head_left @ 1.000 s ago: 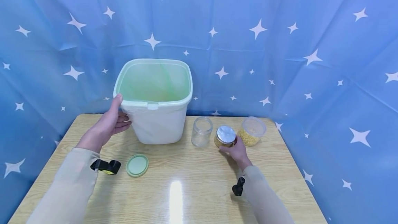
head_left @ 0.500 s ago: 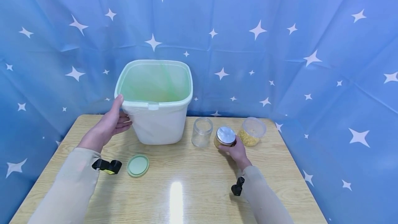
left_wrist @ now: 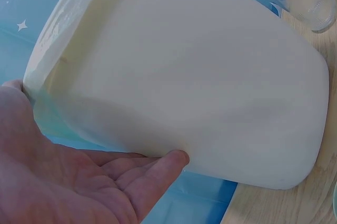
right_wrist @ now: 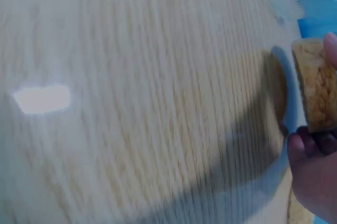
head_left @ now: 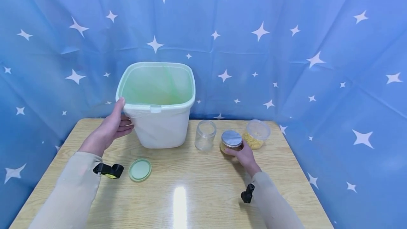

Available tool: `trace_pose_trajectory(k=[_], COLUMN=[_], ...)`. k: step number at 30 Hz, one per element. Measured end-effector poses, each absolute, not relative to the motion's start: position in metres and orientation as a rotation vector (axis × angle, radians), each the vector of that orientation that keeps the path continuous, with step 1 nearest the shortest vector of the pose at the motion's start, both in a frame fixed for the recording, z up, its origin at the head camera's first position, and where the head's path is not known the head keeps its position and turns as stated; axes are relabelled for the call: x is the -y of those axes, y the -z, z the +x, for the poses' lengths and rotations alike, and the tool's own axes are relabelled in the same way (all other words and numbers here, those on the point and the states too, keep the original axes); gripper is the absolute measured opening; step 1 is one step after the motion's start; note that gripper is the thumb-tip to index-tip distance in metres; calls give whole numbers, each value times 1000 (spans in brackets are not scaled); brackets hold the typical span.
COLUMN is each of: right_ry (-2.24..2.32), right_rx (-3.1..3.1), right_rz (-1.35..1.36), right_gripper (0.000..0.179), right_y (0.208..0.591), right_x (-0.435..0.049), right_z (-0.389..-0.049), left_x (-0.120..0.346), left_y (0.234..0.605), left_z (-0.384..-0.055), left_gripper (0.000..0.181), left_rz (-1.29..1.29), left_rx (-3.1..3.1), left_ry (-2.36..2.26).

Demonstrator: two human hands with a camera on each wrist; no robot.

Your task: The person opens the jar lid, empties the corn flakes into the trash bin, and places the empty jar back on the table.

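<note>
Head view shows a left hand [head_left: 108, 126] gripping a white bin [head_left: 162, 128], its thumb over the rim at the near left corner and its fingers along the outside wall; the bin stands directly to this hand's right, with a pale green liner [head_left: 159, 87] inside. In the left wrist view those fingers lie nearly straight against the wall. The right hand [head_left: 244, 154] is curled round a jar [head_left: 231, 139] with a silver cover, thumb on the near side and fingers on the right side; whether the jar's base touches the table [head_left: 203, 193] I cannot tell. The right wrist view shows golden-brown contents [right_wrist: 318, 90] in its grasp. Just beyond the right hand and to its right stands a clear tub [head_left: 258, 129] partly filled with yellow pieces [head_left: 252, 141]. To the right hand's left, past the held jar, is an open-topped glass [head_left: 205, 136]. A round green lid [head_left: 140, 170] lies flat, nearer the person than the left hand and to its right. Behind both hands hangs a blue curtain [head_left: 241, 45] with white stars.
</note>
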State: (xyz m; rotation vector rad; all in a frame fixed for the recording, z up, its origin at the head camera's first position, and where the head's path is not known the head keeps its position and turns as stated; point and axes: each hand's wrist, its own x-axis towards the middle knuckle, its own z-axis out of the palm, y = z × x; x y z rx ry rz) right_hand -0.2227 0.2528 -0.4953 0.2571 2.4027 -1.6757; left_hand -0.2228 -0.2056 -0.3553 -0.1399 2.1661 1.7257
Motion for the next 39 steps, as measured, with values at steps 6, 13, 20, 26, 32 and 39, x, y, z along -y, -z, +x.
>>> trace_pose_trajectory(k=[6, 13, 20, 26, 32, 39], right_ry=[1693, 1639, 1555, 1546, 1498, 1498], right_rx=[-2396, -2489, -2541, -2515, -2527, -2484], right_rz=[232, 119, -10, -86, -120, -187], right_gripper=[97, 97, 78, 78, 80, 83], right_y=[498, 525, 526, 529, 526, 523], right_x=[-258, -270, -269, -263, -253, -236], right_z=[-219, -222, -212, -202, -197, -193], left_x=[207, 206, 207, 207, 207, 209], left_y=[356, 355, 355, 354, 354, 355], left_z=[-223, -222, -222, -222, -221, -219], left_gripper=[112, 113, 113, 113, 114, 116], left_rz=[-131, -140, -133, -125, -115, -75], left_rx=[-2166, -2154, -2151, -2142, -2161, -2204], left_ry=[-1726, -1735, -1732, -1743, -1734, -1699])
